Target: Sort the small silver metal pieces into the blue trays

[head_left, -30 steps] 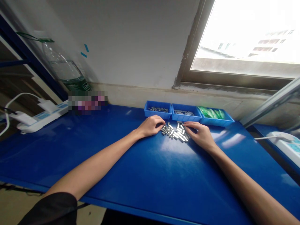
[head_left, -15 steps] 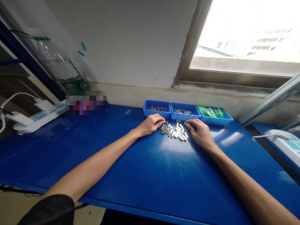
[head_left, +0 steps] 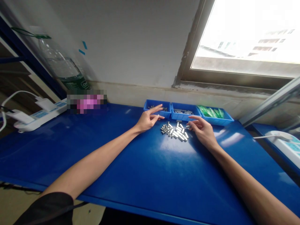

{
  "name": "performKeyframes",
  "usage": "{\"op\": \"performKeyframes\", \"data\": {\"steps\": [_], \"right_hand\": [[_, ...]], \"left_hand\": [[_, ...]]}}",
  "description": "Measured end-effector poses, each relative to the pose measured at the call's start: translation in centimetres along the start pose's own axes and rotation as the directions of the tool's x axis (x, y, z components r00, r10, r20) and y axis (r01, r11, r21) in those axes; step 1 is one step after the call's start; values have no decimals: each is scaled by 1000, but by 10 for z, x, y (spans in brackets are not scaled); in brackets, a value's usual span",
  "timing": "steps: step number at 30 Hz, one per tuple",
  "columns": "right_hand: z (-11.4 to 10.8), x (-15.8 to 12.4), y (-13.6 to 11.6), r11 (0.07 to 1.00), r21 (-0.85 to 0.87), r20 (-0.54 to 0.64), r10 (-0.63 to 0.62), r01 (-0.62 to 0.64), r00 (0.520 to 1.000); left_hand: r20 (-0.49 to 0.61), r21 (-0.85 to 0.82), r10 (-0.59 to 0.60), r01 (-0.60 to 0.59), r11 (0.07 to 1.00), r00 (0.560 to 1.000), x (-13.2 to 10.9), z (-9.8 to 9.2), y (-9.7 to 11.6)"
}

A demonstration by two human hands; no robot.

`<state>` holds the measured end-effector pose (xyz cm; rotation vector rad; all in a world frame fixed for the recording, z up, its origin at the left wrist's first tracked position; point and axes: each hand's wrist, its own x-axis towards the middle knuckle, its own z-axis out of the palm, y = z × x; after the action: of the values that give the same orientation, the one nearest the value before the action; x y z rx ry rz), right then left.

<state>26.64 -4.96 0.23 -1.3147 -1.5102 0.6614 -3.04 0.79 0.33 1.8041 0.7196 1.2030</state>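
Note:
My left hand (head_left: pixel 148 121) has its fingers stretched and spread at the front of the left blue bin (head_left: pixel 145 112); nothing shows in them. Right of its fingertips lies a pile of short metal screw-like pieces (head_left: pixel 166 129). Beside that pile are several longer silver metal rods (head_left: pixel 180 134), scattered flat on the table. My right hand (head_left: pixel 202 129) hovers at the right edge of the rods. Its index finger is extended, while a small silver rod (head_left: pixel 187 126) shows at the thumb and lower fingertips. A faint streak on the table lies below these fingertips.
The middle blue bin (head_left: pixel 185 117) contains grey metal pieces, and the right blue bin (head_left: pixel 217 120) holds green packets. A white power strip (head_left: pixel 38 118) and a large bottle (head_left: pixel 63 68) stand at left. Another power strip (head_left: pixel 288 142) is at right. The blue table (head_left: pixel 145 175) meets the wall.
My left hand has opened from a pinch beside the screw pile, its fingers now reaching up toward the left bin. My right hand's index finger has lifted away from the thumb.

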Motion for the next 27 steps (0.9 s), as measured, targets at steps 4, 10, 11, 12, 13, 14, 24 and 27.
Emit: {"op": "performKeyframes", "data": {"steps": [4,10,11,12,13,14,24,27], "right_hand": [[-6,2,-3,994,103,16,41,-43,999],[-7,2,0,968,233,-7,101,-97,995],[-6,2,0,958,270,-6,98,-93,995],[-5,2,1,947,309,-10,91,-83,996],[-3,3,1,936,344,-16,78,-68,997],[-2,3,0,927,372,-22,62,-50,998],[-3,0,-13,952,303,-22,-43,47,999],[-1,-2,-10,988,147,30,-48,43,998]], "left_hand": [[17,34,4,-5,999,1000,-2,1,3],[10,200,123,-122,972,992,-5,3,12],[42,229,138,-144,963,990,-6,3,14],[88,255,148,-166,952,985,-6,3,16],[140,276,155,-189,942,978,-6,3,17],[190,295,160,-212,932,969,-6,3,18],[271,376,134,-233,897,953,-6,4,11],[245,390,121,-212,896,962,-5,5,10]]}}
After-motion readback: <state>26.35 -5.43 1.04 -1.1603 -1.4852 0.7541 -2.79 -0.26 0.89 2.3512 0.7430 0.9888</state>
